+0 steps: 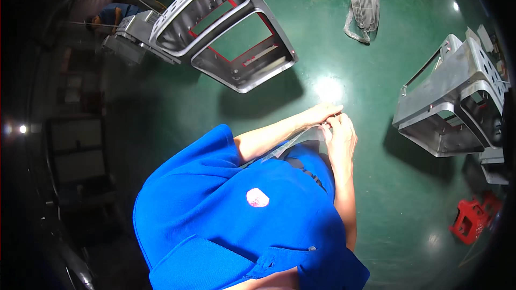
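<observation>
In front of my waist, my left hand (321, 113) and my right hand (341, 133) meet, fingertips pinched together. A piece of clear plastic film (293, 142), perhaps a bag, hangs from between them toward my belt, and both hands appear to grip its upper edge. Something small and dark shows at the fingertips, too small to name. Under the film is the blue cloth of my clothing, with a black belt (305, 169) at the waist. My fingers hide the gripped edge of the film.
A grey metal housing (242, 48) with two framed openings hangs or stands ahead on the left. Another metal housing (446, 102) is at the right. A caged fan (364, 0) lies ahead on the green floor (333, 64). Red stools (468, 221) stand at right. A co-worker (115, 15) bends at far left.
</observation>
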`<action>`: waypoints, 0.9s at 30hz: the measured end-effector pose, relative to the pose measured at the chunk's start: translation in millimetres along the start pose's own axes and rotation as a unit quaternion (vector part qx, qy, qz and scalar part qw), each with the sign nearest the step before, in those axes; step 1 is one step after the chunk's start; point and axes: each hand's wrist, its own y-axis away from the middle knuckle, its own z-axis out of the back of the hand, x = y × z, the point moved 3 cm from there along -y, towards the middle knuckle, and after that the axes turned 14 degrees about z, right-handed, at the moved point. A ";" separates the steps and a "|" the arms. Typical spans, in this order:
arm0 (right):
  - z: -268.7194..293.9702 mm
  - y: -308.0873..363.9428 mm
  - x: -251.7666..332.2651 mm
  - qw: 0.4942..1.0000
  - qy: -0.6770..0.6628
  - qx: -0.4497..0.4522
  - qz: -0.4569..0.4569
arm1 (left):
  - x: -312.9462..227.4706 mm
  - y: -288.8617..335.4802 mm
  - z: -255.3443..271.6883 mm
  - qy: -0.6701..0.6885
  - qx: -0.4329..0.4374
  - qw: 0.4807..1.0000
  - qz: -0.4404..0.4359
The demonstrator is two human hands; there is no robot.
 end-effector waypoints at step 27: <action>-96.5 -191.7 128.1 0.900 -0.056 -0.346 0.260 | -29.5 129.5 323.3 0.106 0.128 0.980 -0.110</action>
